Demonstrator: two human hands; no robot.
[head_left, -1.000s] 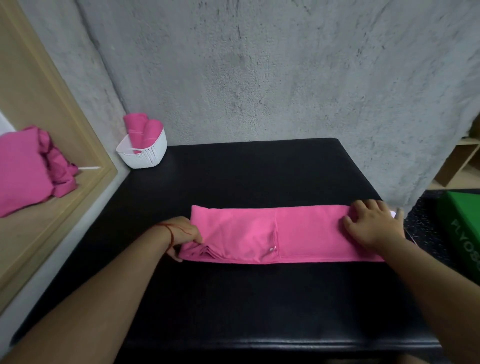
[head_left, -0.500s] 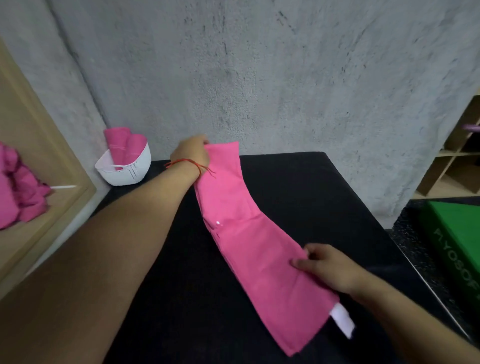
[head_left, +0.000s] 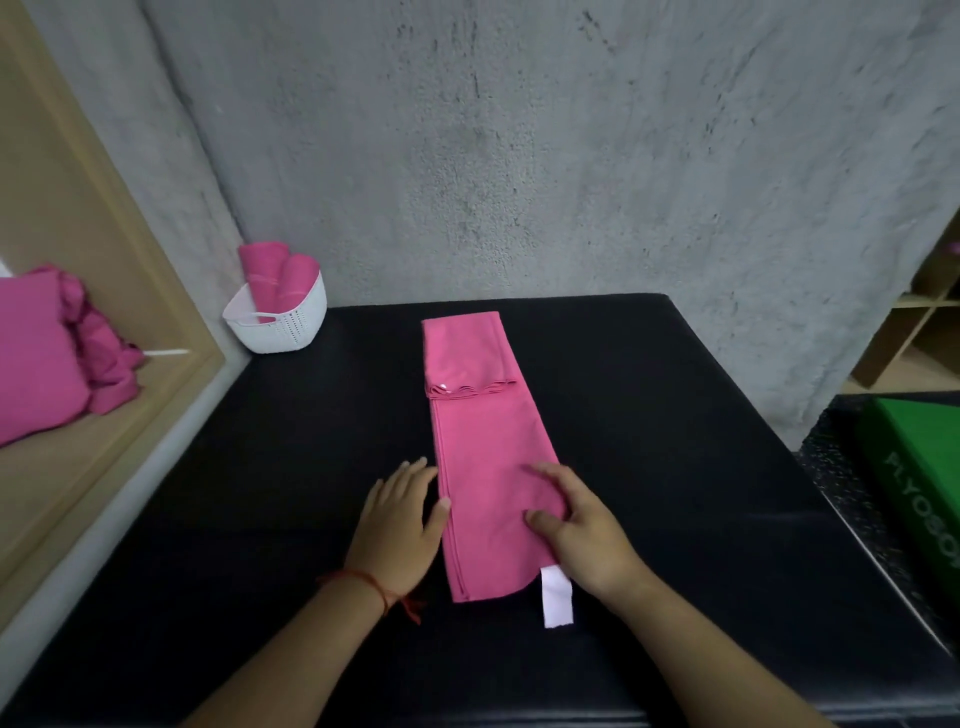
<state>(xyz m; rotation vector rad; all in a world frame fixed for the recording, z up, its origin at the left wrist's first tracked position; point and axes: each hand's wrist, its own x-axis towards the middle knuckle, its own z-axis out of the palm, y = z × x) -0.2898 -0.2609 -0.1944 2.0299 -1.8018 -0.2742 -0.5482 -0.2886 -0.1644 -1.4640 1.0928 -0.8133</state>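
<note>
Folded pink cloth (head_left: 485, 447) lay lengthwise at centre of black table (head_left: 701, 467). Left grip (head_left: 397, 525) flat, fingers straight, touched its left edge; right grip (head_left: 584, 535), fingers spread, pressed near end.

I've swung the folded pink garment (head_left: 480, 457) from crosswise to lengthwise, now flat; left hand (head_left: 397, 525) let go, right hand (head_left: 582, 530) presses flat.

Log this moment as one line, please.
folded pink cloth strip: flat on black padded table; left hand: at its edge; right hand: rests on it
</note>
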